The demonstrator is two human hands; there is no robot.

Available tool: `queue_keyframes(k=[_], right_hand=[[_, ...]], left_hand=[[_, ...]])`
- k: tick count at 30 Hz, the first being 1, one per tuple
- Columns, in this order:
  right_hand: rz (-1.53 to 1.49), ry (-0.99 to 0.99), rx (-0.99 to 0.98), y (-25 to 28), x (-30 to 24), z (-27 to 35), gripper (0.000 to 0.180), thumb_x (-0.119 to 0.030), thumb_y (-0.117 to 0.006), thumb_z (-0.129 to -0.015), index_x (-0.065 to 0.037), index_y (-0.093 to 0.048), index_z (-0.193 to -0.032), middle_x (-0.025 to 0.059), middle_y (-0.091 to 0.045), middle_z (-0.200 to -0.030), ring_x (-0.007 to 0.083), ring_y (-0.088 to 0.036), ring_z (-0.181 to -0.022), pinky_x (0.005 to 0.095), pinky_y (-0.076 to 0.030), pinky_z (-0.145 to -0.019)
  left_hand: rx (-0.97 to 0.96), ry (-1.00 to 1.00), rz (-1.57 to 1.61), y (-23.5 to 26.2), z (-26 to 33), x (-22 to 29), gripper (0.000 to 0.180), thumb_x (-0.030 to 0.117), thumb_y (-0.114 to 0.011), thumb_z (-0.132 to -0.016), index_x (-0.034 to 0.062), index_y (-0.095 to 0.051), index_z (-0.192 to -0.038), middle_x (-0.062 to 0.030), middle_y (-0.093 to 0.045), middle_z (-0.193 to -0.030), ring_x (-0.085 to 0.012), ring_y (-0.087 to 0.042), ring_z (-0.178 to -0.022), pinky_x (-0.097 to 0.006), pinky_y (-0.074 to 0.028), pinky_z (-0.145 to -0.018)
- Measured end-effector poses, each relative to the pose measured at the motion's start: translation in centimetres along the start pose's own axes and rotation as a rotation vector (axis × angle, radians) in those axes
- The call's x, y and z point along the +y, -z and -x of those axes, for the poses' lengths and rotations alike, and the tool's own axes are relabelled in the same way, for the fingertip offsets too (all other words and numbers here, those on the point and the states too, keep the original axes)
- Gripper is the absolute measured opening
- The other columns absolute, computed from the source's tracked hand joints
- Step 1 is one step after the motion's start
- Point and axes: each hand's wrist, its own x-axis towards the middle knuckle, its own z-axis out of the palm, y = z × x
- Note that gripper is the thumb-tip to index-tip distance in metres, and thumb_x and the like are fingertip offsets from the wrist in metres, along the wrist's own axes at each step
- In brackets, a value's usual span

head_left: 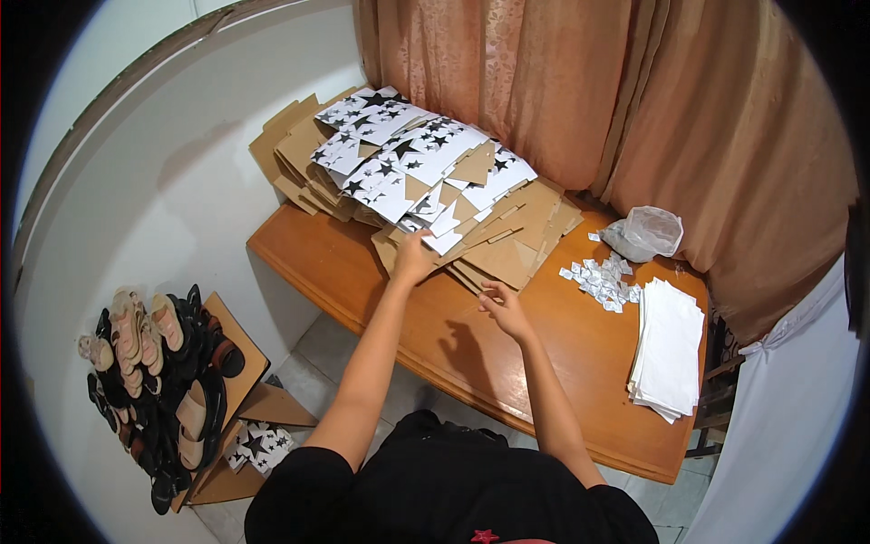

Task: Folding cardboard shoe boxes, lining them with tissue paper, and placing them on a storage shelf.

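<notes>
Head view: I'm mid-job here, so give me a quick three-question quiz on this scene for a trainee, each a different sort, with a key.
1. Which hand is at the star-patterned cardboard: A) left, B) right, C) neither?
2. True or false: the white sheets lie to the right of the small packets.
3. Fill in the blank: at the lower left of the picture, off the wooden table, is a cluster of ____.

Key:
1. A. The left hand is at its near edge; the right hand is apart from it.
2. True.
3. Shoes.
</notes>
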Motion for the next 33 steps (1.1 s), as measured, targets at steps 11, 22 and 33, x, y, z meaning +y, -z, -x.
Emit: queue_keyframes(k=[11,22,33], right_hand=[[-0.044,0.124,0.106,-3.2,-1.7,-12.4,0.031,-0.016,-0.057,-0.085,-0.002,-0.052,-0.112,0.0079,-0.059,-0.092,0.0135,-0.058,-0.075,0.0259,-0.046,-0.065],[-0.046,0.094,0.161,-4.6,-0.7,-17.8,0.032,-0.016,-0.058,-0.084,0.000,-0.053,-0.112,0.0089,-0.059,-0.090,0.0142,-0.059,-0.074,0.0254,-0.047,-0.067],[-0.048,0.059,0.265,-3.2,-2.0,-17.9,0.033,-0.017,-0.057,-0.085,-0.001,-0.050,-0.114,0.0092,-0.057,-0.095,0.0150,-0.059,-0.075,0.0261,-0.046,-0.066]], left_hand=[[0.016,-0.061,-0.661,1.8,-9.4,-7.8,0.063,0.014,-0.063,-0.072,0.0067,-0.039,-0.129,-0.0169,-0.029,-0.140,-0.0306,-0.020,-0.133,-0.058,-0.015,-0.104],[0.257,-0.514,-0.277,6.9,-14.9,-10.5,0.024,0.011,-0.046,-0.087,0.0022,-0.058,-0.105,-0.0151,-0.063,-0.093,-0.0321,-0.060,-0.083,-0.045,-0.044,-0.082],[0.901,-0.533,0.126,14.0,-19.2,-1.2,0.019,0.011,-0.048,-0.091,-0.0035,-0.052,-0.078,-0.0134,-0.053,-0.055,-0.0260,-0.052,-0.044,-0.032,-0.037,-0.042]])
